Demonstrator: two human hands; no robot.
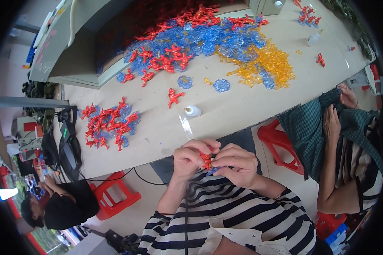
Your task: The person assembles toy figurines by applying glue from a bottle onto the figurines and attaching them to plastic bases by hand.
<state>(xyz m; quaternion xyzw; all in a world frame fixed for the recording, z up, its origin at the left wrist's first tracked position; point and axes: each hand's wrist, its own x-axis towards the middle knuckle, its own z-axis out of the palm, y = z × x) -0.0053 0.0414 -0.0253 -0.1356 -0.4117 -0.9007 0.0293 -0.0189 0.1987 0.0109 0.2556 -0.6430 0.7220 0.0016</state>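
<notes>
In front of my striped top, at the table's near edge, both hands meet. My left hand (187, 158) is closed, its fingers pinching a small glossy red plastic figure (206, 160). Closed against the same figure is my right hand (240, 166), with a translucent blue plastic piece (212, 171) at its fingertips below the figure. Fingers cover much of both parts, so I cannot tell whether they are joined. Beyond my hands stands a small white squeeze bottle (192, 111). A single red figure (174, 98) lies to its left.
A large heap of blue pieces (200, 40) mixed with red figures adjoins yellow pieces (276, 63). Red figures on blue bases (108, 123) cluster at left. A second bottle (314, 38) stands far right. Another person (349, 170) sits at right by a red stool (281, 144); someone else is at lower left.
</notes>
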